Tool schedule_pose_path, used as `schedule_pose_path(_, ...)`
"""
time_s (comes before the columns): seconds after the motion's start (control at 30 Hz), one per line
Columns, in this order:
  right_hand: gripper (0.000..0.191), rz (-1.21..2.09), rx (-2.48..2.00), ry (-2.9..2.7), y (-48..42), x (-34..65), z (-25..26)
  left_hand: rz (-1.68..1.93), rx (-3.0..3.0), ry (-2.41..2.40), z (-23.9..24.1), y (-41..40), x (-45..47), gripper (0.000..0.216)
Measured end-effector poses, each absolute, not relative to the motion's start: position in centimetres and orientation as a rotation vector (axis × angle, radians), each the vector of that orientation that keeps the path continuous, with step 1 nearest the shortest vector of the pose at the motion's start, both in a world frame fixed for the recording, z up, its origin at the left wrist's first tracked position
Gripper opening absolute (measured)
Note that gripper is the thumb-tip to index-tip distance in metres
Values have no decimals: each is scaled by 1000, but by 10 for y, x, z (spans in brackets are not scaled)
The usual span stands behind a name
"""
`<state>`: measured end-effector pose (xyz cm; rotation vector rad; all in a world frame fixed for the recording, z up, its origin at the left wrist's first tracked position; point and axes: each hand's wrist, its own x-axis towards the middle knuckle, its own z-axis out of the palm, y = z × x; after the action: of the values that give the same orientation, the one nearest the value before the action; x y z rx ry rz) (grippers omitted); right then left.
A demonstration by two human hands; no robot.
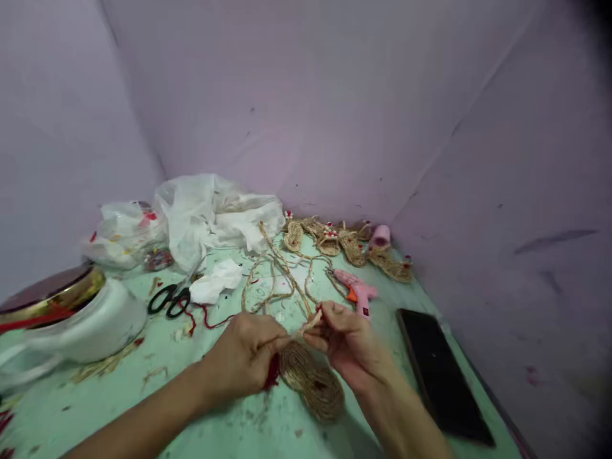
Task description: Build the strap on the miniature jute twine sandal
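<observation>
A small oval sole coiled from jute cord lies between my hands on the green table. My left hand is closed on its near end, with a bit of red thread showing under the fingers. My right hand pinches a braided jute strand just above the sole. Loose jute cord trails away from the strand toward the back of the table.
A pink glue gun lies behind my right hand, a black phone to the right. Black scissors, white tissue, plastic bags and a white lidded jar sit left. Finished jute sandals line the back wall.
</observation>
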<state>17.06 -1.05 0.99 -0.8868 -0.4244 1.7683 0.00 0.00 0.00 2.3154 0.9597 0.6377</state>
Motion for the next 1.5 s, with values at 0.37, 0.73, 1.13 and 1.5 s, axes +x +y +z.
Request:
schedule_pose_path(0.37, 20, 1576, -887, -298, -4, 162, 4, 734, 1844, 1224, 5, 2, -1, 15)
schedule_pose_path(0.73, 28, 1575, -855, -417, -11, 153, 5, 794, 1637, 1222, 12, 7, 0, 19)
schedule_pose_path(1.13, 25, 1518, -926, -445, -10, 150, 2, 688, 1843, 1319, 20, 2, -1, 21)
schedule_pose_path(1.5, 24, 1507, -937, -421, -6, 155, -1, -450, 2098, 2213, 39, 53, -96, 25)
